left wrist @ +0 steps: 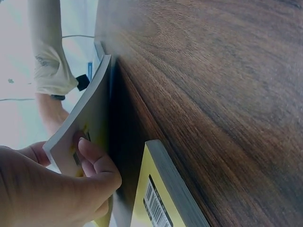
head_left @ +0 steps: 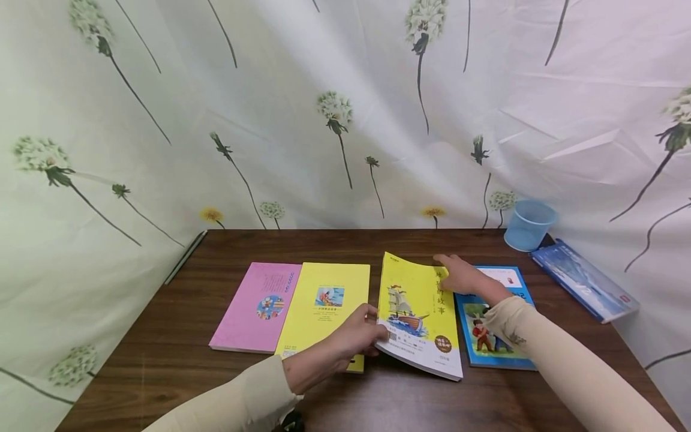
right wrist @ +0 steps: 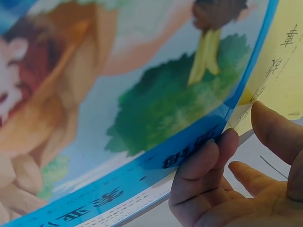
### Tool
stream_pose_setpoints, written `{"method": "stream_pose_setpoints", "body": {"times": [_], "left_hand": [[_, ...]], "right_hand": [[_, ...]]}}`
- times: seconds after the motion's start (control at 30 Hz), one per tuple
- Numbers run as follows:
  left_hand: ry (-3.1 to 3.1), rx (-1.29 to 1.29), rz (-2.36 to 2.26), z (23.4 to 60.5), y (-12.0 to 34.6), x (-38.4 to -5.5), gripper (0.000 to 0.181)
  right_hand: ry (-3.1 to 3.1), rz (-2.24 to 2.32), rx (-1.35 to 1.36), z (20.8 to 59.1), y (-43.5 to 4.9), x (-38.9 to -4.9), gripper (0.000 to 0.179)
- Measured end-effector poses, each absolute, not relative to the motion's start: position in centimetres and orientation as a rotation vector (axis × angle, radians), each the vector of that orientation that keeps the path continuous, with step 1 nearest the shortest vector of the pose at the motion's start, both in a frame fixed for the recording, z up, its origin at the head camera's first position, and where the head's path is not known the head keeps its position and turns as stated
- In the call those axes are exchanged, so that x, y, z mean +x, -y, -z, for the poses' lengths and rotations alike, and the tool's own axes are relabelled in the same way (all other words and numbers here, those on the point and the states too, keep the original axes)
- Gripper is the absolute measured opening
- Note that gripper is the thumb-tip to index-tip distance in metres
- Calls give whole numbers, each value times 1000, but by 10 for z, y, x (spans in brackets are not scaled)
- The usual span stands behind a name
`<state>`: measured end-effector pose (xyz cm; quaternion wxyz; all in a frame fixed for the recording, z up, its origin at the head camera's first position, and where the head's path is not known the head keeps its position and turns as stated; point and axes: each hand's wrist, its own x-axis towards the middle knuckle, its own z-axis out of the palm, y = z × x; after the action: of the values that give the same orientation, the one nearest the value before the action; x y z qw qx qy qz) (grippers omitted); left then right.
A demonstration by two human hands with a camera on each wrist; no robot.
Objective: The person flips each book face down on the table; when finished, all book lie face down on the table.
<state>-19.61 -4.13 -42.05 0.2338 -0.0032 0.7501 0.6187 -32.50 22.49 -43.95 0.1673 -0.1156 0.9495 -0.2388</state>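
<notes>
A yellow book with a sailing ship on its cover [head_left: 409, 315] is bent, its lower left part raised. My left hand [head_left: 351, 336] pinches its lower left edge, thumb on one face and fingers on the other, as the left wrist view shows. My right hand [head_left: 468, 281] is at its upper right edge, and in the right wrist view thumb and curled fingertips meet at that edge. A blue book with children on its cover [head_left: 486, 343] lies beneath my right wrist. It fills much of the right wrist view, its edge beside my fingers.
Left of my left hand, a second yellow book [head_left: 302, 318] lies beside a pink book [head_left: 254, 324]. A light blue cup [head_left: 529, 227] stands at the back right, near a blue boxlike book [head_left: 585, 282]. A dark rod [head_left: 186, 257] lies along the table's left edge.
</notes>
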Motion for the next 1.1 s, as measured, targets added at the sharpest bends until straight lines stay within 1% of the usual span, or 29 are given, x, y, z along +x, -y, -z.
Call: {"method": "stream_pose_setpoints", "body": {"times": [0.17, 0.33, 0.53, 0.67, 0.73, 0.87, 0.97, 1.1], "left_hand": [[-2073, -23, -1685, 421, 43, -197, 49], [-2088, -16, -1674, 421, 45, -197, 48], [-2103, 28, -1707, 418, 44, -198, 45], [-2127, 50, -1711, 413, 43, -199, 43], [-2152, 64, -1698, 411, 42, -198, 42], [-2208, 97, -1666, 407, 40, -195, 40], [-2232, 130, -1668, 405, 37, -193, 39], [-2248, 189, -1660, 404, 35, -191, 38]], "right_hand": [[-2720, 633, -316, 436, -220, -326, 73], [-2754, 610, -380, 429, -204, -326, 74], [-2768, 637, -469, 414, -175, -324, 66], [-2718, 691, -410, 396, -155, -321, 64], [-2682, 718, -348, 385, -144, -321, 67], [-2651, 713, -241, 370, -124, -320, 80], [-2659, 683, -210, 365, -112, -320, 87], [-2681, 641, -213, 363, -103, -320, 93]]}}
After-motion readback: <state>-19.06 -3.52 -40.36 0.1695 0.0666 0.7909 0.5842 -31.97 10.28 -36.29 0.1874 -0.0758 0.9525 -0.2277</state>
